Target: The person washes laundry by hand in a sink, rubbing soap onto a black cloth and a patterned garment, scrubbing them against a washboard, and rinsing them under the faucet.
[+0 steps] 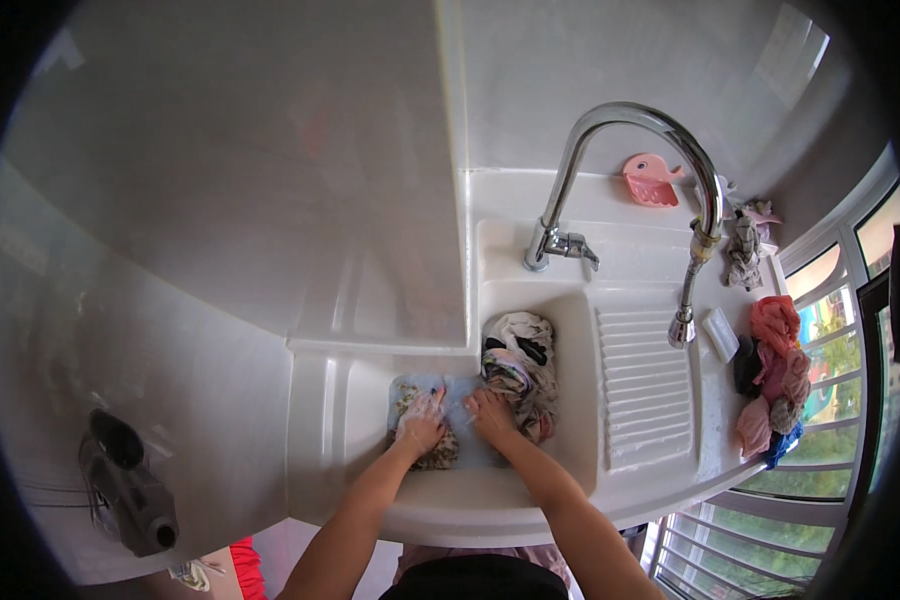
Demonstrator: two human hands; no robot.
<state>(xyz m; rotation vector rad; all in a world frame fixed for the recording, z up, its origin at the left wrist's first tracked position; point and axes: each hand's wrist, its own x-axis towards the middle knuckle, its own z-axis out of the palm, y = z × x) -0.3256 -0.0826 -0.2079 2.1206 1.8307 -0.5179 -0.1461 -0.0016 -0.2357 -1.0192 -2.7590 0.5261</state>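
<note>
Soapy, cloudy water [474, 450] stands in the basin of a white laundry sink [579, 360]. My left hand [422, 422], with suds on its back, presses on a patterned brown-and-white cloth [441, 451] at the basin's left; its fingers are partly in the water, and whether they grip the cloth cannot be told. On the right, my right hand [491, 412] reaches into the water at the edge of a heap of wet clothes [523, 360], white, dark and patterned. The water and the hand itself hide its fingertips.
A chrome gooseneck faucet [570, 161] arches over the ribbed washboard [649, 390]. Right of it lie a white soap bar [720, 335] and a pile of coloured clothes [776, 375]. Behind stand a pink whale soap dish [651, 181] and a grey cloth [744, 251]. A wall corner juts in at left.
</note>
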